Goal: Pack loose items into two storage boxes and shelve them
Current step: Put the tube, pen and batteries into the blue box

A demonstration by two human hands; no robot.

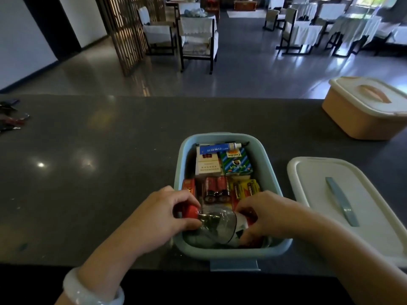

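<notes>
Head view: both hands (161, 213) (267, 214) press bottle (217, 223) against blue box's (273, 179) near rim.

Reference landmark: the blue box (231, 194) on the dark counter (99, 172). Its interior is almost fully occupied: cartons and battery packs (217, 190) fill the far and middle sections, and a clear bottle (218, 225), gripped by the left hand (163, 213) and right hand (267, 214), spans the near end. Just right of the box, the white lid (343, 205) blocks the counter. Far right of the box stands the closed orange box (365, 108). Left of the box, the counter is open up to small dark items (11, 115) at the far-left edge.
</notes>
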